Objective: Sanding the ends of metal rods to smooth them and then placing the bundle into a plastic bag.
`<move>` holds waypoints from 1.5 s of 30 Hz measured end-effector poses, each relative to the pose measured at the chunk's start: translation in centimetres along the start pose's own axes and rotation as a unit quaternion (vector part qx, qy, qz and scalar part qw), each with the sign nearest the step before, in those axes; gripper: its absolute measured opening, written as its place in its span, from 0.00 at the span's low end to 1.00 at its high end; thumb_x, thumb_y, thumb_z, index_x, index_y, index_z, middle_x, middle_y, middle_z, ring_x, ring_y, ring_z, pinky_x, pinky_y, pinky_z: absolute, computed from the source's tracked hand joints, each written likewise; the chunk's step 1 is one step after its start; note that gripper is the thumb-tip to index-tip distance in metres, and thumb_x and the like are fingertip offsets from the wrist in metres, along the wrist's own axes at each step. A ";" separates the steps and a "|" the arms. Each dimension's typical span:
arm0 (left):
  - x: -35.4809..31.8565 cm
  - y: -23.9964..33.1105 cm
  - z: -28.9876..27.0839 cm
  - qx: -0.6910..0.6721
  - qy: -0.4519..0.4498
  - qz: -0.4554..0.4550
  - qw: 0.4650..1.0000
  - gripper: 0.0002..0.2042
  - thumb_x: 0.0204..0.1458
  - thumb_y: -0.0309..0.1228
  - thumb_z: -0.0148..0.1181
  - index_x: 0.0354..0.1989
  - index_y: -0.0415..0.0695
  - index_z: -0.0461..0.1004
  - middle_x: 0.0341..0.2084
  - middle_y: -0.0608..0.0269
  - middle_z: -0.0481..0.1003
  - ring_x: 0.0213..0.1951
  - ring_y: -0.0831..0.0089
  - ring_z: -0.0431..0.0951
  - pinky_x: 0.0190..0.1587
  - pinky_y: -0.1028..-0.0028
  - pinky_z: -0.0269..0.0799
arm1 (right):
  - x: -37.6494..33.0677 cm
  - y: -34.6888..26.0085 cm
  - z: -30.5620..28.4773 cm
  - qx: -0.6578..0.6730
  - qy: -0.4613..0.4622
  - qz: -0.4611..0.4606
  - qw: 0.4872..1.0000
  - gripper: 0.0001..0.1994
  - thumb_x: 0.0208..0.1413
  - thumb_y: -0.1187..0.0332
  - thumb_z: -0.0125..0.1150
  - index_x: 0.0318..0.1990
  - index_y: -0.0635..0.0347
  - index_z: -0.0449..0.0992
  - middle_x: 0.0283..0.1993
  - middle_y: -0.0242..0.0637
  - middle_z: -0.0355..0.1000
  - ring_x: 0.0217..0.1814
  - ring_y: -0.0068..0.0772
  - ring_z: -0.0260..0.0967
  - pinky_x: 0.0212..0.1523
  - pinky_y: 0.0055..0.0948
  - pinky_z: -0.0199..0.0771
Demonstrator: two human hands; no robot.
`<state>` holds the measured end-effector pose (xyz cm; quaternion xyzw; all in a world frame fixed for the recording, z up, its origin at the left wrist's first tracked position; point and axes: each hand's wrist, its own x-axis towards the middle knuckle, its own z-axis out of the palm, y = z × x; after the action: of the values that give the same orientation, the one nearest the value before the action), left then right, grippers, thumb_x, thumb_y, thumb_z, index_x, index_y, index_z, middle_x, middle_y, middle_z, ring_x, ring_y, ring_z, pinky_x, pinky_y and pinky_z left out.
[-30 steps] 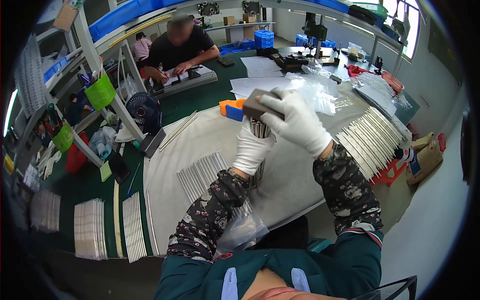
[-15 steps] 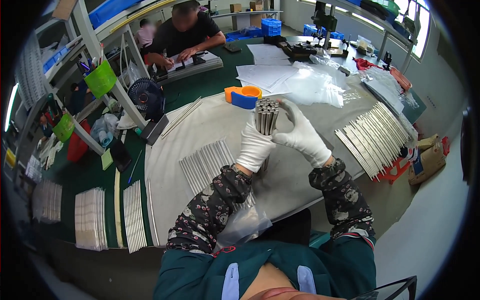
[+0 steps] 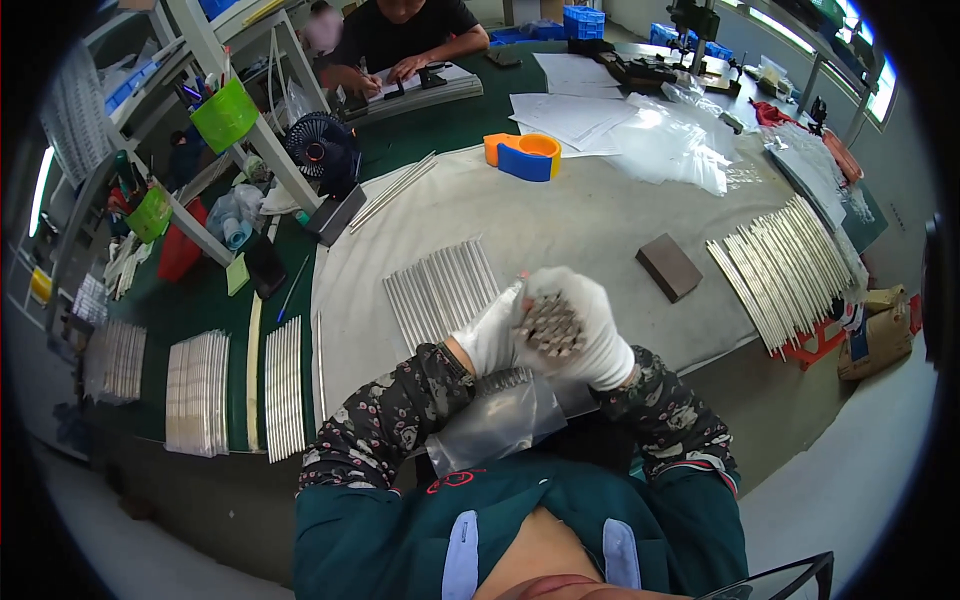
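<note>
A bundle of thin metal rods (image 3: pixel 552 326) is held in front of my chest, its round ends tilted toward my view. My gloved right hand (image 3: pixel 596 330) wraps round the top and right side of the bundle. My gloved left hand (image 3: pixel 490 338) is closed against its left side, fingers partly hidden and slightly blurred. Just left of my hands, a row of metal rods (image 3: pixel 440 285) lies side by side on the grey cloth (image 3: pixel 590 220). Below my hands is a clear plastic bag (image 3: pixel 498 425), near the table's front edge.
A dark brown block (image 3: pixel 669 268) sits right of my hands, before a wide row of rods (image 3: pixel 785 270). An orange and blue tape dispenser (image 3: pixel 523 157) stands farther back. More rod stacks (image 3: pixel 197 395) lie left. Across the table a person (image 3: pixel 410 40) writes on paper.
Both hands have brought the rod bundle down toward my body and tilted its ends toward me. My right hand now wraps round it. The brown block has come into fuller view.
</note>
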<state>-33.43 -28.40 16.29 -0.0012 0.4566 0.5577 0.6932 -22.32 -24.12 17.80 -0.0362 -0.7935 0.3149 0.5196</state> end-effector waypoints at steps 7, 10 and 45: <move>2.4 1.2 5.1 0.246 -0.269 0.103 0.926 0.13 0.47 0.30 0.62 0.39 0.40 0.67 0.28 0.60 0.73 0.27 0.67 0.76 0.32 0.68 0.77 | -2.5 -2.1 -2.3 -0.257 -0.359 -0.383 0.811 0.07 0.42 0.63 0.53 0.26 0.55 0.67 0.22 0.29 0.63 0.24 0.31 0.65 0.27 0.29 0.66; -0.4 2.7 8.1 0.293 -0.313 0.234 0.873 0.14 0.44 0.25 0.60 0.39 0.41 0.66 0.26 0.64 0.72 0.28 0.72 0.75 0.34 0.70 0.76 | -1.4 -1.1 -5.1 -0.398 -0.358 -0.482 0.693 0.06 0.45 0.64 0.51 0.27 0.54 0.66 0.27 0.30 0.65 0.31 0.30 0.66 0.38 0.30 0.67; 6.7 2.3 9.2 0.400 -0.132 0.474 0.773 0.15 0.40 0.24 0.62 0.38 0.40 0.67 0.26 0.68 0.71 0.28 0.81 0.70 0.32 0.77 0.69 | 7.6 2.0 -15.2 -0.458 0.065 0.095 0.881 0.19 0.42 0.66 0.64 0.46 0.54 0.77 0.43 0.47 0.70 0.44 0.47 0.66 0.49 0.39 0.66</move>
<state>-29.65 -17.67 18.52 0.5664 0.4855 0.5774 0.3318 -13.46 -12.59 26.85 -0.3662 -0.8062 -0.0388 0.4630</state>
